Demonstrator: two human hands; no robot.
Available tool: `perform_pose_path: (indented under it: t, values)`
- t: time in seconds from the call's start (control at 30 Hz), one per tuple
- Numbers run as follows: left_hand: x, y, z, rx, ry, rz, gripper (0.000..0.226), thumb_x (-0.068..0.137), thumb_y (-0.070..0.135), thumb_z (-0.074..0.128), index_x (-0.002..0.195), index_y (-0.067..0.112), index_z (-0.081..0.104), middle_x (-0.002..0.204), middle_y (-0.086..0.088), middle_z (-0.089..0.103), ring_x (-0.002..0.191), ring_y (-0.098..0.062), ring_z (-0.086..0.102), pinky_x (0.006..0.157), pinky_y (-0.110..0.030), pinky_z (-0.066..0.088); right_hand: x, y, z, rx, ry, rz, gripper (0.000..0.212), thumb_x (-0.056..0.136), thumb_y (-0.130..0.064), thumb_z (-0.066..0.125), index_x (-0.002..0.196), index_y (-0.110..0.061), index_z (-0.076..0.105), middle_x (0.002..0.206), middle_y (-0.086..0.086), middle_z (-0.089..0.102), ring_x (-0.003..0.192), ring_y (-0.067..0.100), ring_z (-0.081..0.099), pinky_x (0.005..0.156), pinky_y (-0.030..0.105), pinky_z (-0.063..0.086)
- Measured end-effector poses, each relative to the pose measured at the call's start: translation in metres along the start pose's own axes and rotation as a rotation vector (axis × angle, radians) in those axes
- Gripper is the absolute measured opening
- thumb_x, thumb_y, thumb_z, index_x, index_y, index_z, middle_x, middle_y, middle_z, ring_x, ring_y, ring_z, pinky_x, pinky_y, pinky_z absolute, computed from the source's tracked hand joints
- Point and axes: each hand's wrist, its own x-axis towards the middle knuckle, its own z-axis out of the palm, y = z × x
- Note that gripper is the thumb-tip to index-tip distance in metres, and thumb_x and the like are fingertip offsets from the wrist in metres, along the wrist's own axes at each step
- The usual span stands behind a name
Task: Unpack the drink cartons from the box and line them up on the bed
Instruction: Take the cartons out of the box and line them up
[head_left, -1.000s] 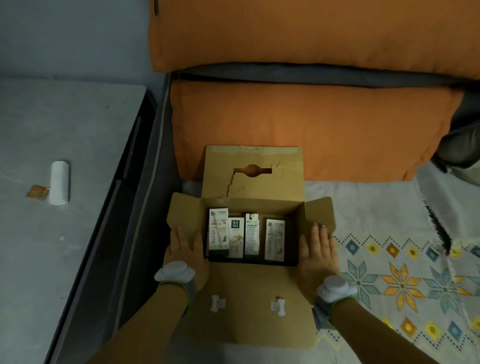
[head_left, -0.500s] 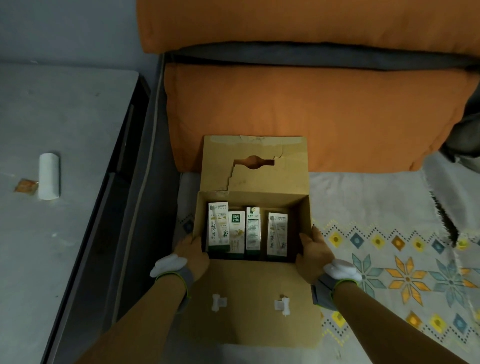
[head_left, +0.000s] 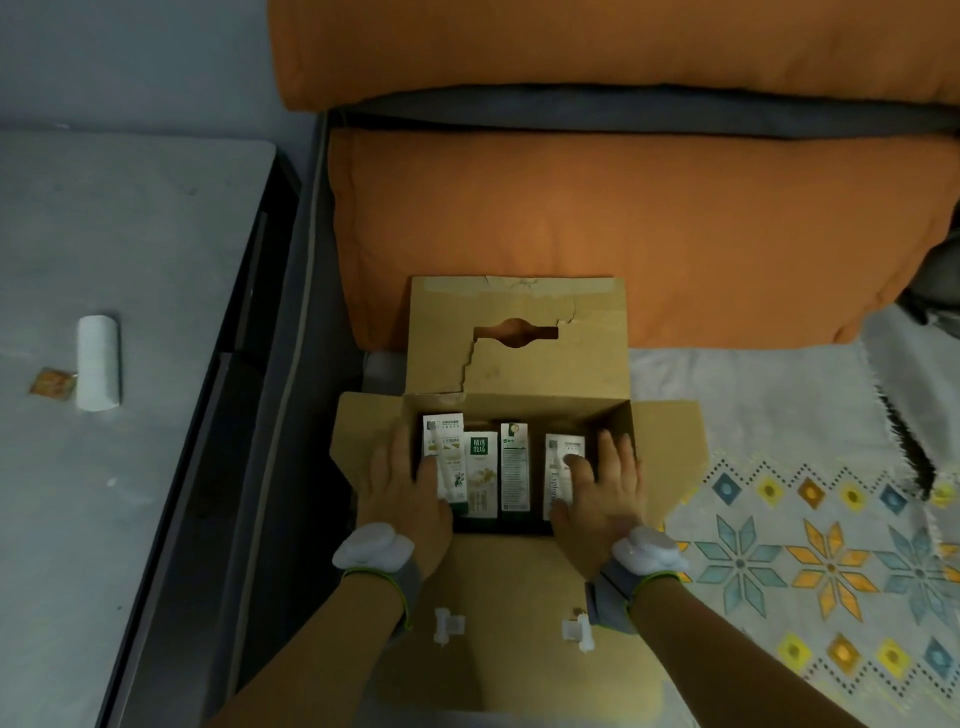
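1. A cardboard box (head_left: 519, 364) sits open on the bed (head_left: 779, 493), its far flap standing up against an orange cushion (head_left: 623, 234) and its side flaps spread outward.
2. Four drink cartons stand upright side by side inside the box: the leftmost carton (head_left: 442, 441), a green-label carton (head_left: 479, 475), a narrow carton (head_left: 514, 467) and the rightmost carton (head_left: 558, 478).
3. The left hand (head_left: 402, 493) reaches into the left side of the box, fingers loosely spread, thumb lying on the front of the leftmost carton; it is not closed around it.
4. The right hand (head_left: 602, 493) reaches into the right side, fingers spread open, thumb pressed on the face of the rightmost carton, the other fingers between that carton and the box wall; no firm grasp is visible.
5. The near flap (head_left: 519, 597) lies flat toward the person, with two white plastic clips (head_left: 447, 623) on it.
6. Both wrists carry white devices on grey bands.
7. A white roll (head_left: 97, 364) lies on the grey surface to the left.
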Motion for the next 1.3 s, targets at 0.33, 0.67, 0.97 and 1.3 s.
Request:
perform_pose_path:
  t: [0.33,0.67,0.97,1.3]
  values:
    - [0.026,0.035,0.028,-0.057,-0.221,-0.185,0.064,0.094,0.036,0.041,0.147,0.013,0.013,0.156,-0.012,0.014,0.135,-0.031,0.029,0.11,-0.038,0.03,0.016,-0.03,0.034,0.138,-0.107,-0.06,0.052,0.067,-0.02,0.073,0.116,-0.009,0.059,0.133,0.024,0.051,0.127,0.047,0.041,0.1,0.056,0.041]
    - [0.053,0.048,0.043,-0.104,-0.245,-0.377,0.069,0.098,0.034,0.039,0.147,0.024,-0.008,0.148,-0.024,0.023,0.129,-0.035,0.038,0.111,-0.046,0.03,0.023,-0.047,0.029,0.206,-0.037,-0.061,0.038,0.085,-0.009,0.053,0.123,-0.008,0.054,0.138,0.016,0.046,0.132,0.033,0.038,0.102,0.037,0.04]
    - [0.023,0.038,0.012,-0.843,-0.086,-0.319,0.068,0.085,0.013,0.061,0.141,0.013,0.023,0.134,-0.011,0.051,0.105,-0.018,0.054,0.071,-0.02,0.05,0.024,-0.049,0.013,0.464,-0.251,-0.117,0.053,0.09,-0.032,0.054,0.136,-0.014,0.037,0.141,0.009,0.041,0.128,0.021,0.041,0.1,0.023,0.031]
    - [-0.007,0.053,-0.019,-1.725,-0.208,-0.202,0.046,0.091,0.004,0.048,0.134,0.021,0.045,0.123,-0.006,0.062,0.11,-0.021,0.062,0.077,-0.027,0.056,0.02,-0.045,-0.023,1.222,-0.377,0.286,0.071,0.08,-0.039,0.065,0.139,-0.025,0.027,0.133,0.012,0.055,0.113,0.028,0.059,0.096,0.048,0.049]
